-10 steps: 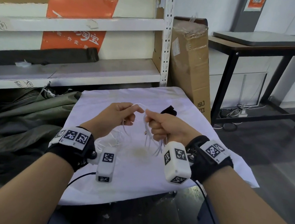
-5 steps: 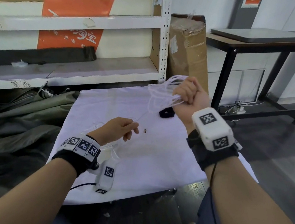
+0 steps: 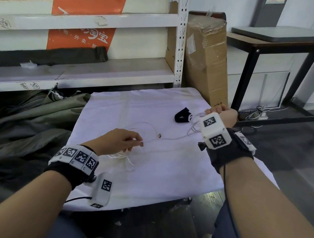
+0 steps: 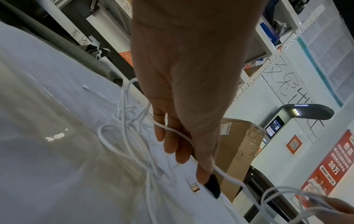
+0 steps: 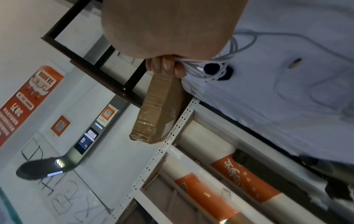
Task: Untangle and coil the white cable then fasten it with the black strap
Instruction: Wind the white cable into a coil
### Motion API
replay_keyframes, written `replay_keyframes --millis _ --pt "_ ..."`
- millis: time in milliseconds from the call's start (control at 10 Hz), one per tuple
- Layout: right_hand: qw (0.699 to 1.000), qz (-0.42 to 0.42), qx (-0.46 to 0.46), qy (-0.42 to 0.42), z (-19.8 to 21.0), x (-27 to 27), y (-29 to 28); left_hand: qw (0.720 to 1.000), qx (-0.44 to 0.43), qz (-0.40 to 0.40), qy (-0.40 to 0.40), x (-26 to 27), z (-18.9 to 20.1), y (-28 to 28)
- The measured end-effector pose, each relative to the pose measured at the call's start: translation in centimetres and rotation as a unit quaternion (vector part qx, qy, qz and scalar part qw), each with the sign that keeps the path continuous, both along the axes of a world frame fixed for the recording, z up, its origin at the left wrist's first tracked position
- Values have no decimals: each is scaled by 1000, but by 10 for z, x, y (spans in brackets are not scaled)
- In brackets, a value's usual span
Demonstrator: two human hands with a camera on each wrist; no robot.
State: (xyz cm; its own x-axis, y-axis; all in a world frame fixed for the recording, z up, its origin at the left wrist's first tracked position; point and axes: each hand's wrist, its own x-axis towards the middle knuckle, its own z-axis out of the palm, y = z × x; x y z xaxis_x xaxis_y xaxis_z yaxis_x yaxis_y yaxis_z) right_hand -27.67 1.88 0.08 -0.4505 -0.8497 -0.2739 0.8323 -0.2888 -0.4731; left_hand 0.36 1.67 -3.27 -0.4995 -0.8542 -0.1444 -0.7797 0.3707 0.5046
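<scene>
Looking from the head view: white cloth [image 3: 113,111] on a low surface, shelving [image 3: 180,34] and a taped cardboard box [image 3: 205,59] behind; right hand [image 3: 222,115] at the cloth's far right edge, its wrist unit hiding the fingers, black strap [image 3: 181,115] lying just beside it; left hand [image 3: 118,141] near centre. Left wrist view: left fingers [image 4: 168,141] loosely curled round one white cable [image 4: 122,136] strand, tangle and USB plug [image 4: 195,187] on the cloth. Right wrist view: right fingers [image 5: 164,65] clenched on bundled loops.
</scene>
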Motion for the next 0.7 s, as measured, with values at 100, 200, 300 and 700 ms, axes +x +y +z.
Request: replay_keyframes --millis 100,200,300,700 --pt "993 -60 72 69 -9 6 -9 999 28 -8 -29 4 5 3" --pt "974 -53 96 196 -14 20 -15 996 54 -37 -54 4 11 5" --pt "953 -39 72 291 -18 38 -15 993 72 -62 -73 1 15 6" --pt "769 324 93 543 -33 98 10 991 44 -114 -55 -15 28 13"
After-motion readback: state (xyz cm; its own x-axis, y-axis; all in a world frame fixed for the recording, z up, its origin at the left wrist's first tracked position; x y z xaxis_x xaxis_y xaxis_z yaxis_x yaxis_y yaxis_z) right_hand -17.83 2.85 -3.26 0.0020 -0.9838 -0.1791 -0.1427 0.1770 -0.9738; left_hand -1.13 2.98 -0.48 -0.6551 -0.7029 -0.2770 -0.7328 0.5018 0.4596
